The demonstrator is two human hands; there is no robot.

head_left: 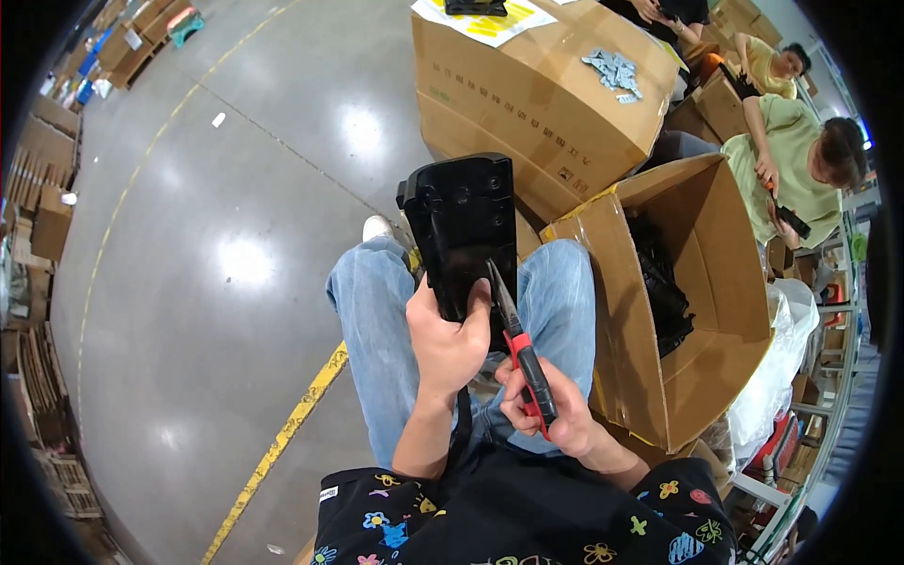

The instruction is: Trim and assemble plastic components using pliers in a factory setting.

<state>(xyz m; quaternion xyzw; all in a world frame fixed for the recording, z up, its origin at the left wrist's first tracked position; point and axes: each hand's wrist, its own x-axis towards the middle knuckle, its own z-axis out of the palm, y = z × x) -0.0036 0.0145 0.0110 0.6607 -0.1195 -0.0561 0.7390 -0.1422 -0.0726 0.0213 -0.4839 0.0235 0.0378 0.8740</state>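
A black moulded plastic housing (pixel 459 212) stands tilted up between my knees, its hollow side with several round bosses facing me. My left hand (pixel 449 339) grips its lower end, the thumb lying on the inner face. In my right hand (pixel 551 405) is a pair of long-nose pliers (pixel 529 369) with red and black handles, my fingers wrapped round them. The metal jaws point up and left, their tips at the housing's inner face beside my left thumb. Whether the tips pinch anything is too small to tell.
An open carton (pixel 612 311) holding black parts (pixel 659 282) stands at my right knee. Ahead, a big closed carton (pixel 527 104) carries a pile of small grey pieces (pixel 614 73). Co-workers sit at the right, one in a light green shirt (pixel 786 160). A yellow line (pixel 282 443) crosses the floor.
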